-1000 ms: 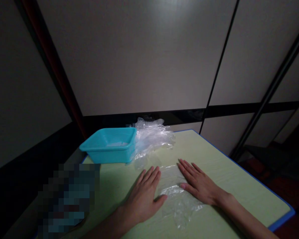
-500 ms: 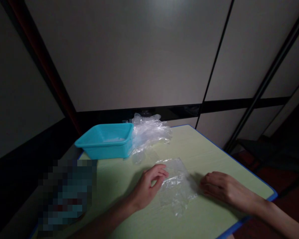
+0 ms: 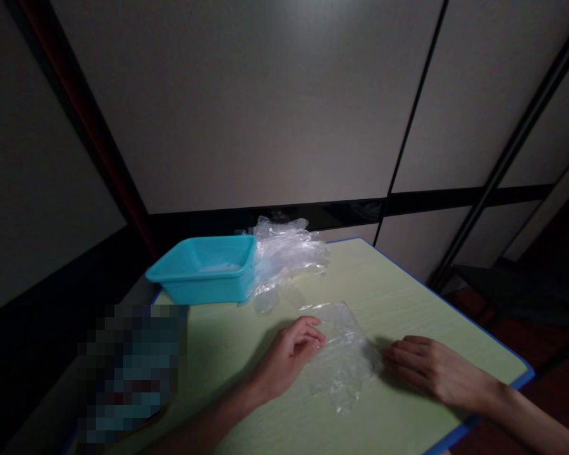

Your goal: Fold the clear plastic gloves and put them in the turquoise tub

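Note:
A clear disposable plastic glove (image 3: 344, 354) lies spread and wrinkled on the table between my two hands. My left hand (image 3: 291, 351) is at its left edge, thumb and fingers closed together on the thin film. At the right edge, my right hand (image 3: 420, 366) has its fingers curled down with the tips against the plastic; its thumb is hidden. Farther back, a heap of similar clear plastic gloves (image 3: 291, 249) lies beside a turquoise plastic basin (image 3: 203, 287).
The pale green table (image 3: 384, 284) has a blue edge and stands against panelled cabinet doors (image 3: 275, 114). A blurred-out item (image 3: 133, 373) sits at the table's left side. Some whitish material shows inside the basin. A dark seat (image 3: 502, 294) is at the right.
My left hand has shifted slightly right, its fingers closer together. My right hand has moved slightly down, and the glove's right side is drawn out a little toward it.

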Available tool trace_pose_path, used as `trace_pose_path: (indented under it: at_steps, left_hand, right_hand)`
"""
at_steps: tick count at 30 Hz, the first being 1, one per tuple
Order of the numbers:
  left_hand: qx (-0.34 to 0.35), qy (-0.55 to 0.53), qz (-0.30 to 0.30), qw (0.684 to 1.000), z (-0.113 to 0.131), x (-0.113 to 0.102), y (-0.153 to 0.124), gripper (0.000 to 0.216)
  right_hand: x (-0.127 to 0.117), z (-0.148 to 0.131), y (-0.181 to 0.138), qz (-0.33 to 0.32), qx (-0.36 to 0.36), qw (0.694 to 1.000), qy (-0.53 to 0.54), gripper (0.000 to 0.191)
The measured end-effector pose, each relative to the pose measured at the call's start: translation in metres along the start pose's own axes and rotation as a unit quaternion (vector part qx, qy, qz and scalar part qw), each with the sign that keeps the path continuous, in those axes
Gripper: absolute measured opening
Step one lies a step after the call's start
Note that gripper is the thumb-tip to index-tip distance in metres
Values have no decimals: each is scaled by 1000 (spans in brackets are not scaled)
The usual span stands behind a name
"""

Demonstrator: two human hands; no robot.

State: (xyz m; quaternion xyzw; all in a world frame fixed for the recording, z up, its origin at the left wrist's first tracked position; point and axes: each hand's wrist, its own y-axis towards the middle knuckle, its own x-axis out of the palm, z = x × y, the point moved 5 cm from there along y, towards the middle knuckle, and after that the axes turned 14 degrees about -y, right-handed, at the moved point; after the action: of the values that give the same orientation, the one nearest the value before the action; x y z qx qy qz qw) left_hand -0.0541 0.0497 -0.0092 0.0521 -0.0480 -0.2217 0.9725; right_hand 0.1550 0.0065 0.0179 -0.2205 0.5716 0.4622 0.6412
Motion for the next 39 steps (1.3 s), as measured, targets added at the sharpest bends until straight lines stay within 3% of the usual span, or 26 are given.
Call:
trace_pose_path:
  at_steps: [7,16,29,34,39]
  left_hand:
    - [-7,-17,2,1000,-1,-1,2,24]
    - [5,-11,11,1000,2,-1,-1,22]
    - [19,47,142,989,3,-18,-1,12]
    - [30,39,158,986,0,-23,1,12]
    - [14,46,173,984,-3,-30,6,18]
  right_hand:
    - [10,10,4,-24,93,989,109,32]
    - [18,16,29,9,21,997,72,30]
    - [18,25,34,-15,68,979,192,28]
    - [26,47,50,-56,172,947,266,24]
    - [47,60,68,-63,246,875,411,23]
